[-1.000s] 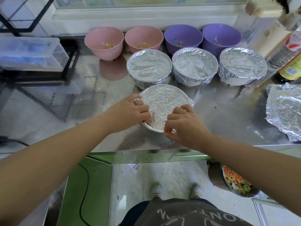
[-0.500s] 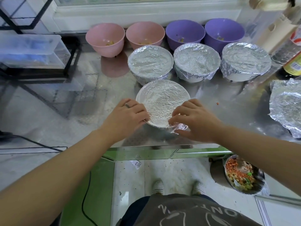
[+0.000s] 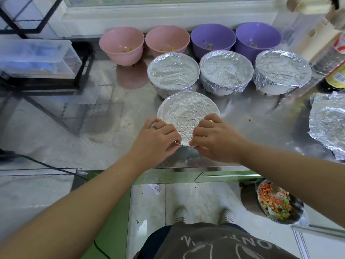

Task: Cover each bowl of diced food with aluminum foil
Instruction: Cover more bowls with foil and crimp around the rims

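Hands (image 3: 155,140) over bowl's (image 3: 188,113) near rim.

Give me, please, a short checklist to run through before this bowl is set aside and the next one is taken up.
1. Foil spans the top of the front bowl: ok.
2. Near edge crimped under the rim: not ok; the left hand and right hand are pinching it.
3. Far edge tucked: cannot tell.
4. Bowls left uncovered: not ok; two pink bowls and two purple bowls stand open.
5. Spare foil sheet within reach: ok.
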A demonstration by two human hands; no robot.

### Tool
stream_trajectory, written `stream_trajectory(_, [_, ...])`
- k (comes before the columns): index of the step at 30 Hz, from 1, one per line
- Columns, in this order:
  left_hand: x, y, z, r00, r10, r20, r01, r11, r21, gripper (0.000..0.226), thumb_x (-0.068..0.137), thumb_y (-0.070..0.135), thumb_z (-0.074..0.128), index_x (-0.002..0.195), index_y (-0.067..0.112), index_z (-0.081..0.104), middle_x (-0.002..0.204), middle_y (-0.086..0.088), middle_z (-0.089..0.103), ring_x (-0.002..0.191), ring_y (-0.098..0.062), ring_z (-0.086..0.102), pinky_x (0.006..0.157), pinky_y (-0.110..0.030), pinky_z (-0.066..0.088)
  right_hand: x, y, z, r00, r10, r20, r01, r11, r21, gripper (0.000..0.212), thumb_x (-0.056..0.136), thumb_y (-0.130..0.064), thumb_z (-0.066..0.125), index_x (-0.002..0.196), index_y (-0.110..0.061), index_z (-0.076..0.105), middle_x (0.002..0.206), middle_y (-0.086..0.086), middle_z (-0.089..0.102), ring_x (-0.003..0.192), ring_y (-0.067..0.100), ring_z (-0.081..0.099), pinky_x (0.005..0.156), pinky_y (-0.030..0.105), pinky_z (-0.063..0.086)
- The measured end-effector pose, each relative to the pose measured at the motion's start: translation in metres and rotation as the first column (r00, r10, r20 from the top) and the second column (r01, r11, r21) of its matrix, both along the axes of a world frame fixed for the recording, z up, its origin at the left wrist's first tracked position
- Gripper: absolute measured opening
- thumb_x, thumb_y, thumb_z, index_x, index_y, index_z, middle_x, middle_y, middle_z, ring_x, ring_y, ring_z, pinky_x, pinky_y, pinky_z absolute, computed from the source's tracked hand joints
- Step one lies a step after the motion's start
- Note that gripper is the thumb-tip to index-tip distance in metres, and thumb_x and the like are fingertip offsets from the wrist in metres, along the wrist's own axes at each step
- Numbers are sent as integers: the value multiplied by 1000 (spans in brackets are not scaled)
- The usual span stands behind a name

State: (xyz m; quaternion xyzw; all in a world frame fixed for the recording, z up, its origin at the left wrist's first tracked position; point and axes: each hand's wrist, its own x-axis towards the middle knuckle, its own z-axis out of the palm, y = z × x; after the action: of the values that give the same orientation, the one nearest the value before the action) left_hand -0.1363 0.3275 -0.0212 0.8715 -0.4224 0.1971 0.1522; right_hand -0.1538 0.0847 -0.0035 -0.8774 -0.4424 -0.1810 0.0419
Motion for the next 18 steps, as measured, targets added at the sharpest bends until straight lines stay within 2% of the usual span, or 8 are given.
stream_trajectory(6, [-1,-8,-2,1000,25,-14,-26,1000,-18,9,88,28,69,81,24,67,86,10,67,80,-18,61,96,-41,44,2,3,-8,996,-30,88,25,998,59,17,87,-18,64,69,-18,65,71,-3,57,70,24,55,86,37,40])
stream_trajectory(12, [0,-8,-1,1000,27,-6,-27,1000,0,12,90,30,64,80,24,66,84,11,65,80,-17,61,99,-39,40,4,12,-9,986,-56,159,42,995,92,24,85,-21,68,63,-16,57,67,-1,53,68,25,55,85,39,40])
stream_trajectory(15, [1,-8,-1,1000,24,-8,-24,1000,11,12,90,30,64,81,24,67,84,11,65,80,-18,62,99,-39,40,3,14,-11,985,-73,154,59,994,93,23,81,-19,70,63,-16,56,66,0,51,67,26,55,84,38,39])
stream_trajectory(18, [0,-7,-1,1000,11,-16,-11,999,35,12,91,33,63,84,24,67,88,10,65,82,-19,62,99,-40,40,2,14,-12,989,-82,121,69,992,106,24,85,-23,67,64,-16,57,66,-1,52,68,26,55,85,38,38])
